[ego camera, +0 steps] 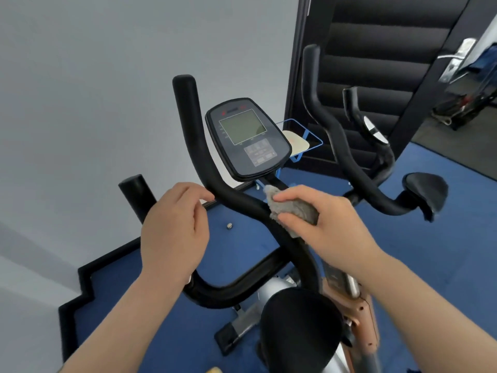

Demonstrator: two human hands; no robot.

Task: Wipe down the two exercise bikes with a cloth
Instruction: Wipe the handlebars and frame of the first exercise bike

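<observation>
Right hand (pixel 330 227) was clenched around the grey cloth (pixel 293 208), pressing it onto the near bike's padded handlebar (pixel 242 203) where the tube bends in toward the stem, just below the console (pixel 248 138). Left hand (pixel 174 224) was loose, grasping nothing, fingertips resting on the same bar a little further out, likely to steady it.

Second bike's handlebar (pixel 330 130) stood to the right, well apart from both hands and not being wiped at that point.

My read on doing this step well:
- Wrap the cloth round the tube, not just over the top; the underside of the bend gets missed.
- Work in one direction along the bar toward the upright grip end.
- Move the left hand off the foam before wiping that stretch.
- Console screen needs light pressure only.
- Saddle (pixel 298 327) and frame were yet to do, as far as I could judge.
</observation>
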